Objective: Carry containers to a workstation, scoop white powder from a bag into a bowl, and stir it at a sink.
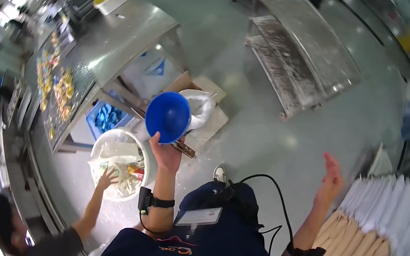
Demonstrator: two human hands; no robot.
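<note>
My left hand is shut on the rim of a blue plastic bowl, thumb over the near edge; its open side faces up and no contents show. Just behind the bowl stands an open white sack, partly hidden by it. A brown bar-like thing pokes out beside my left wrist; its kind is unclear. Off to the right, my right hand is raised and open, holding nothing. The nearest things to it are stacked white sacks and beige sacks.
At left, a co-worker's hand reaches over a white bin of scraps. A blue crate of blue pieces sits under a steel table bearing many small colourful items. A metal trolley stands ahead.
</note>
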